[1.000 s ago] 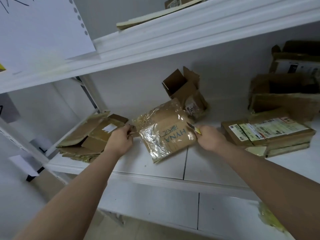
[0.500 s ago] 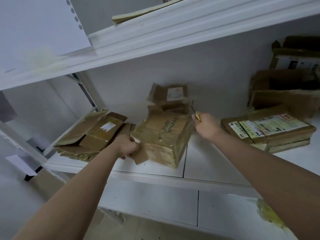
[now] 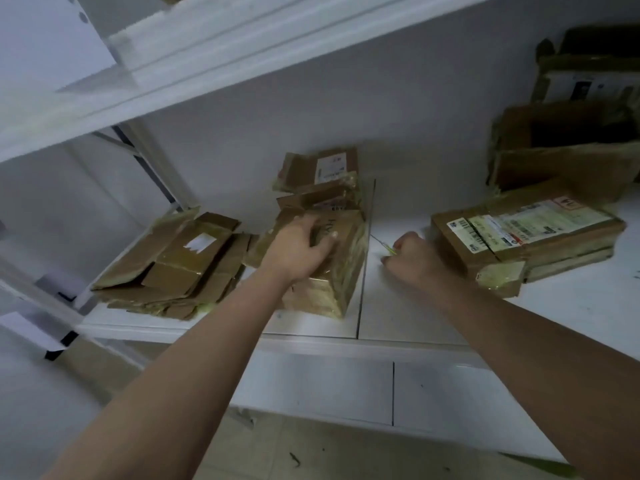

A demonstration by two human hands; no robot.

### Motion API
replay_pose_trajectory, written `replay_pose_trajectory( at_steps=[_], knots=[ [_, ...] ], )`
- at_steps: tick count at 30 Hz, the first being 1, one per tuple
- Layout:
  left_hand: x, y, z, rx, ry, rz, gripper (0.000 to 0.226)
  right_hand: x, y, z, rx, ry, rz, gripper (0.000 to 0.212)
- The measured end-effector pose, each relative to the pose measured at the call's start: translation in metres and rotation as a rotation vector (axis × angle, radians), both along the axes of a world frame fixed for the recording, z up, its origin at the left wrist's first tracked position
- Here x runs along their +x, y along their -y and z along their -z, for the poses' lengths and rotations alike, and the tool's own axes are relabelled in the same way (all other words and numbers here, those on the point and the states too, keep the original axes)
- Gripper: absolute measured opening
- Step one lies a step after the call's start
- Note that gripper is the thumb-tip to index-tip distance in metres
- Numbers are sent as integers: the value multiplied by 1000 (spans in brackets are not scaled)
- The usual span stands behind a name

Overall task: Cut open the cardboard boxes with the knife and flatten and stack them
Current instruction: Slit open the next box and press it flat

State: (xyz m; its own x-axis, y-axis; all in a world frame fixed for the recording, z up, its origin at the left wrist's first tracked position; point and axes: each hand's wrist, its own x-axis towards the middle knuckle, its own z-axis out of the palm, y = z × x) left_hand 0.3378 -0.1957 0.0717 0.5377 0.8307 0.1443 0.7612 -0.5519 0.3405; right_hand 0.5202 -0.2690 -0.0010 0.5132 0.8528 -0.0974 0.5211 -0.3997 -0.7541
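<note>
A taped brown cardboard box stands on the white shelf in the middle. My left hand lies on its top with the fingers spread over it. Just to the right, my right hand is curled round a small knife with a yellow-green handle; the thin blade points up-left towards the box's right side, a short gap away. Behind the box sits another box with a white label and open flaps.
A pile of flattened cardboard lies at the left end of the shelf. Flat labelled boxes are stacked on the right, with opened boxes behind them. An upper shelf hangs overhead.
The box came down from a tilted hold onto the shelf. My left hand moved from its left edge onto its top. My right hand with the knife dropped lower beside the box.
</note>
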Motion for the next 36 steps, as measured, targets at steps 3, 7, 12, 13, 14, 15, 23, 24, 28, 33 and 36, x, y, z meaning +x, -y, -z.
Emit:
replay_pose_trajectory(
  at_steps=[3,7,12,13,14,15,23,24,28,33,36],
  knots=[
    [21,0,20,-97,-123,78,69,2,2,7,80,-34,-11,20],
    [10,-11,30,-281,-78,95,60,4,2,18,177,-199,-30,19],
    [1,-14,36,-309,-8,116,55,-4,-11,27,163,-379,93,21],
    [1,-14,36,-301,-11,115,55,-5,-13,28,160,-405,107,19],
    [2,-13,37,-297,-9,115,54,-7,-15,28,154,-422,112,18],
    [1,-13,37,-297,-1,115,54,-10,-17,28,155,-434,111,17],
    [1,-11,38,-300,18,117,55,-24,-37,27,182,-418,107,18],
    [1,-11,38,-299,18,118,55,-25,-39,28,186,-411,113,18],
    [2,-9,37,-289,-3,119,55,-29,-48,32,194,-394,141,23],
    [2,-10,36,-286,-42,114,56,-36,-57,31,190,-360,164,21],
    [3,-11,37,-303,-26,114,52,-35,-61,27,172,-396,172,18]
  ],
)
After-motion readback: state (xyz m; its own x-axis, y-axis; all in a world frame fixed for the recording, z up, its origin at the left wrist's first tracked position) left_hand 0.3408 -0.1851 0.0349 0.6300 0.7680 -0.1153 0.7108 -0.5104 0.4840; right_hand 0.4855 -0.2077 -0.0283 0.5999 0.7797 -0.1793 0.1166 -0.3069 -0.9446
